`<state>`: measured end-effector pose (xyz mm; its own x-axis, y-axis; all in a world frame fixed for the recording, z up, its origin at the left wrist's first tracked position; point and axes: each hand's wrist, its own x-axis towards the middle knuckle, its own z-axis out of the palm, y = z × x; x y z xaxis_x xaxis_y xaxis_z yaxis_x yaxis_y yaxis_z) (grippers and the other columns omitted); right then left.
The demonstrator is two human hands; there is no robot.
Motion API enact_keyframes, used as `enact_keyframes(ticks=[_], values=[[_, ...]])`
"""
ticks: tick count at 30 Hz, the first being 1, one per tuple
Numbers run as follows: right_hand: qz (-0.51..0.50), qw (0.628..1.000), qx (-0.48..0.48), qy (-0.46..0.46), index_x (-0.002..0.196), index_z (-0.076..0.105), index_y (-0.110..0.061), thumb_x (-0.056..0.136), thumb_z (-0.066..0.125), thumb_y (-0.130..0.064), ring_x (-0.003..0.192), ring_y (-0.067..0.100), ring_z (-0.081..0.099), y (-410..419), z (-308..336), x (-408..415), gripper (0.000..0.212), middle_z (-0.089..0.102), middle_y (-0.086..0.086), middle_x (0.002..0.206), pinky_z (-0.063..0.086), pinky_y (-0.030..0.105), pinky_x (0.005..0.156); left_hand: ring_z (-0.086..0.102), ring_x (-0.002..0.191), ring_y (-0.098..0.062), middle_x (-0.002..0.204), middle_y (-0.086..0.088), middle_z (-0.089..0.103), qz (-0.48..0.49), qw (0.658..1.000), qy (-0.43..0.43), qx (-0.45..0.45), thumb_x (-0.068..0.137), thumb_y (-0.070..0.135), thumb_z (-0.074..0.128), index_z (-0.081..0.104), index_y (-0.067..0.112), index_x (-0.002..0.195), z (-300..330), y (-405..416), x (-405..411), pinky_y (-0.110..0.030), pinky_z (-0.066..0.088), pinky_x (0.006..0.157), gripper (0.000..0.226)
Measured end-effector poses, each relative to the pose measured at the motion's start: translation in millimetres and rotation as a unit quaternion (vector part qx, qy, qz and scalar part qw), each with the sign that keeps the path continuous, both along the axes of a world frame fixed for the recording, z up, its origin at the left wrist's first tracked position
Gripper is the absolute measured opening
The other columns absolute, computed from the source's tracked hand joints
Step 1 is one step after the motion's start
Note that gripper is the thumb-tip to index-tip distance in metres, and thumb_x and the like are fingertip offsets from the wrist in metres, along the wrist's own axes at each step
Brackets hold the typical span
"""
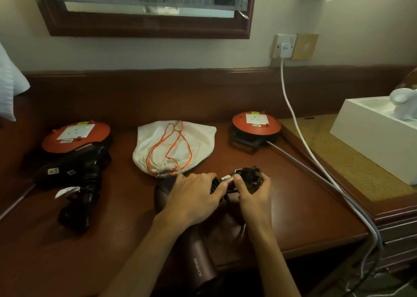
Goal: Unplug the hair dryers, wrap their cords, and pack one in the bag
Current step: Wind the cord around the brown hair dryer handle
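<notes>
A maroon hair dryer point(200, 258) lies on the wooden desk point(112, 240) in front of me, barrel toward me. My left hand point(194, 197) presses down on its handle, where dark cord is wrapped. My right hand point(255, 195) grips the dark plug point(251, 176) and cord end at the handle's tip. A black hair dryer point(76, 172) lies to the left with its cord wound round its handle. A white drawstring bag point(173, 147) with orange strings lies flat behind my hands, its mouth gathered.
Two red extension cord reels stand at the back: the left reel point(75, 136) behind the black dryer and the right reel point(255, 125). White cables point(316, 161) run from a wall socket point(285, 47) down over the desk's right edge. A white box point(372, 143) sits at right.
</notes>
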<state>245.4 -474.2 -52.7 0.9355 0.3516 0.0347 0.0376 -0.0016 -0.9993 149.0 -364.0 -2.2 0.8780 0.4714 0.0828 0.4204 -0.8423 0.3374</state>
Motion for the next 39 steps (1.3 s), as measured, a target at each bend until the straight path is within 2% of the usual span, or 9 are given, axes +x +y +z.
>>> enact_keyframes(ticks=[5, 11, 16, 21, 25, 28, 31, 35, 39], values=[[-0.031, 0.993, -0.107, -0.047, 0.138, 0.047, -0.016, 0.090, 0.074, -0.031, 0.108, 0.015, 0.059, -17.9, -14.9, 20.3, 0.058, 0.058, 0.005, 0.128, 0.045, 0.012, 0.074, 0.063, 0.114, -0.028, 0.119, -0.003, 0.071, -0.027, 0.997, 0.063, 0.033, 0.103, 0.059, 0.037, 0.067, 0.020, 0.125, -0.2, -0.3, 12.3, -0.047, 0.046, 0.100, 0.054], [-0.012, 0.955, -0.262, -0.139, 0.129, 0.058, -0.017, 0.089, 0.069, -0.048, 0.122, 0.021, 0.045, -31.4, -16.7, 29.1, 0.052, 0.042, -0.002, 0.121, 0.048, 0.046, 0.104, 0.062, 0.114, -0.017, 0.122, 0.005, 0.070, -0.052, 0.995, -0.070, 0.039, 0.103, 0.046, 0.049, 0.071, 0.023, 0.123, 2.8, -1.2, 10.4, -0.041, 0.045, 0.103, 0.038], [0.045, 0.922, -0.184, -0.336, 0.131, 0.062, -0.030, 0.094, 0.067, -0.036, 0.115, -0.019, 0.037, -41.3, 6.1, 23.2, 0.038, 0.053, -0.030, 0.115, 0.034, 0.036, 0.108, 0.026, 0.147, -0.022, 0.161, 0.003, 0.032, 0.138, 0.989, -0.019, 0.047, 0.097, 0.060, 0.050, 0.037, 0.031, 0.153, 4.9, -12.5, -39.9, -0.042, 0.027, 0.115, 0.064], [0.275, 0.816, -0.324, -0.393, 0.145, 0.047, -0.044, 0.099, 0.058, -0.042, 0.125, -0.008, 0.039, -31.4, 24.1, 34.6, 0.048, 0.053, -0.026, 0.138, 0.031, 0.034, 0.117, 0.027, 0.149, -0.033, 0.169, -0.010, 0.016, 0.195, 0.977, 0.008, -0.089, 0.100, 0.055, 0.046, 0.004, 0.015, 0.163, -9.9, -12.6, -52.0, -0.042, 0.031, 0.116, 0.085], [0.292, 0.771, -0.378, -0.421, 0.143, 0.051, -0.040, 0.099, 0.053, -0.047, 0.114, 0.007, 0.052, -34.9, 28.9, 38.1, 0.044, 0.062, -0.018, 0.128, 0.047, 0.033, 0.098, 0.019, 0.155, -0.024, 0.171, -0.004, 0.013, 0.113, 0.987, -0.026, -0.115, 0.101, 0.043, 0.055, 0.006, 0.014, 0.163, -11.9, 13.9, -35.9, -0.038, 0.023, 0.123, 0.085], [0.281, 0.764, -0.398, -0.422, 0.140, 0.055, -0.036, 0.098, 0.059, -0.042, 0.112, 0.008, 0.052, -46.4, 34.2, 40.1, 0.043, 0.059, -0.014, 0.124, 0.043, 0.024, 0.091, 0.017, 0.156, -0.019, 0.170, 0.000, 0.015, 0.034, 0.992, -0.020, -0.117, 0.102, 0.046, 0.054, 0.011, 0.022, 0.164, -12.1, 27.7, -23.7, -0.041, 0.023, 0.125, 0.079], [0.285, 0.771, -0.404, -0.401, 0.138, 0.053, -0.037, 0.093, 0.067, -0.043, 0.106, 0.009, 0.048, -49.3, 37.6, 41.9, 0.047, 0.045, -0.010, 0.118, 0.046, 0.024, 0.088, 0.033, 0.148, -0.022, 0.163, 0.000, 0.033, 0.051, 0.998, -0.027, 0.003, 0.104, 0.050, 0.047, 0.024, 0.027, 0.161, -14.3, 22.5, -12.7, -0.041, 0.033, 0.116, 0.066], [0.348, 0.795, -0.362, -0.339, 0.152, 0.028, -0.048, 0.091, 0.070, -0.039, 0.144, 0.010, 0.028, -41.0, 32.7, 48.2, 0.074, 0.020, -0.019, 0.159, 0.034, 0.028, 0.113, 0.039, 0.144, -0.025, 0.161, -0.001, 0.038, 0.048, 0.997, -0.048, 0.043, 0.107, 0.040, 0.044, 0.026, 0.027, 0.161, -20.0, 13.0, 4.9, -0.040, 0.037, 0.112, 0.058], [0.349, 0.807, -0.358, -0.314, 0.156, 0.014, -0.050, 0.099, 0.060, -0.037, 0.153, 0.011, 0.014, -36.9, 19.6, 46.1, 0.075, -0.002, -0.020, 0.168, 0.024, 0.031, 0.119, 0.039, 0.144, -0.026, 0.161, -0.003, 0.038, -0.006, 0.997, -0.068, 0.044, 0.108, 0.028, 0.044, 0.027, 0.025, 0.161, -27.0, 23.2, 36.4, -0.040, 0.035, 0.114, 0.056]])
